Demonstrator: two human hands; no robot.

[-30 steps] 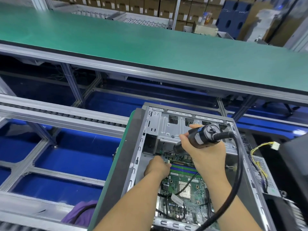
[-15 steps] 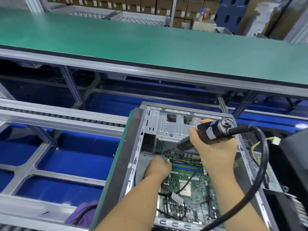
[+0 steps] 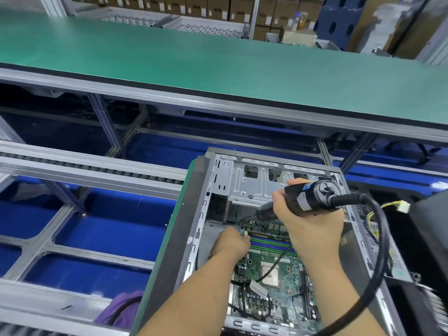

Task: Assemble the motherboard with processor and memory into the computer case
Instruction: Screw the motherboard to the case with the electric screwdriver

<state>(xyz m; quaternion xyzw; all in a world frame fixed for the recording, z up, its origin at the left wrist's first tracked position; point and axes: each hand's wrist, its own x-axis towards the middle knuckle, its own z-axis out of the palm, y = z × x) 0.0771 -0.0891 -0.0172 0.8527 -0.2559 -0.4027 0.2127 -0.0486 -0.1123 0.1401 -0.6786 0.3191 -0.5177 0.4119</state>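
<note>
At lower right of the frame, a black electric screwdriver is gripped by the right hand, tip lowered to the motherboard. The left hand is rested, fingers curled, on the board's upper left corner inside the computer case; whether anything is held cannot be told.

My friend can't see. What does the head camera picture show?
A person's right hand grips a black electric screwdriver, its tip at the far-left corner of a green motherboard inside an open computer case. The left hand rests on the board's left edge.

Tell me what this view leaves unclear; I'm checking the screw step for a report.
- Head view: the screw and driver bit tip are too small, by the left hand.
- Left fingertips: hidden behind the hand's back.
- Electric screwdriver cable: cut by the bottom edge.
- Motherboard right part: hidden by the right hand and forearm.
</note>
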